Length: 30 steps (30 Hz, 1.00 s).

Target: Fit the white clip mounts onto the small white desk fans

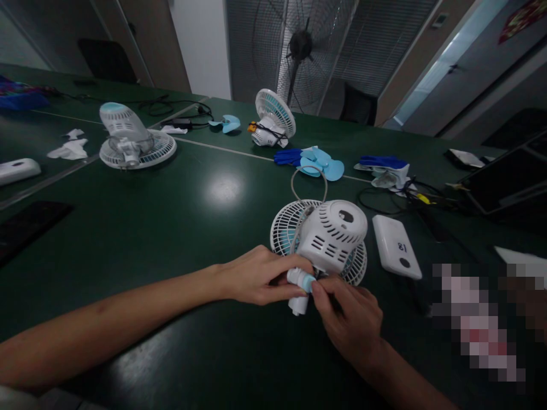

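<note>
A small white fan [331, 225] lies face down on the dark green table, its round grille [282, 230] underneath and a bent grey cable looping above it. My left hand [256, 277] closes around the white neck joint [294, 277] at the near side of the fan. With its fingertips, my right hand [352, 313] pinches the light-blue knob [307, 282] at the end of that joint. A short white tube [298, 306] juts toward me just below the knob. The inner fingers of both hands are partly hidden.
Right of the fan lies a white case marked 81 [397, 246]. Behind are light-blue fan blades [322, 164], gloves [384, 168] and an upright small fan [276, 117]. Another fan [137, 139] rests face down at left, near a dark phone-like slab [32, 228].
</note>
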Each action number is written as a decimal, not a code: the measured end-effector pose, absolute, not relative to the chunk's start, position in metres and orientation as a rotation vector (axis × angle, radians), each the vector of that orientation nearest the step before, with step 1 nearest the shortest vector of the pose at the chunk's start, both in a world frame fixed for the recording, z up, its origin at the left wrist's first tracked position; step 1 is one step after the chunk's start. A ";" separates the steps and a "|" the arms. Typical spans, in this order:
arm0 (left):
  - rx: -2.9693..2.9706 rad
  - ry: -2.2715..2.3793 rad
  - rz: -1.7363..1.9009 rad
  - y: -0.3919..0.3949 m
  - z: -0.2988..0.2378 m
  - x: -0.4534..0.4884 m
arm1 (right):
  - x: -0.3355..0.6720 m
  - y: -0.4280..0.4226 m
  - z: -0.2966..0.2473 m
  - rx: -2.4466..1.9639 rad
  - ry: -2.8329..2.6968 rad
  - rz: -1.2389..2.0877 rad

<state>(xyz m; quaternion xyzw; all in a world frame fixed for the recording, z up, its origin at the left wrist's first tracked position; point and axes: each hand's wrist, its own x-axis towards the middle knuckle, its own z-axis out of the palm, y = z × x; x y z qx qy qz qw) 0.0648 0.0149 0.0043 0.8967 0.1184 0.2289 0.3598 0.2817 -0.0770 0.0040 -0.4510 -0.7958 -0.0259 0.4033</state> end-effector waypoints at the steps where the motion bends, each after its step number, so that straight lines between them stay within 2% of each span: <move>1: 2.307 0.303 0.590 0.015 0.004 0.065 | 0.283 -0.078 0.005 -1.129 -2.004 -0.028; 5: 2.306 0.306 0.600 0.015 0.004 0.065 | 0.287 -0.080 0.007 -1.094 -1.993 0.063; 16: 2.312 0.301 0.616 0.016 0.003 0.065 | 0.290 -0.074 0.000 -1.109 -2.054 -0.201; 30: 2.358 0.309 0.609 0.015 0.006 0.065 | 0.279 -0.073 0.009 -1.143 -1.956 -0.193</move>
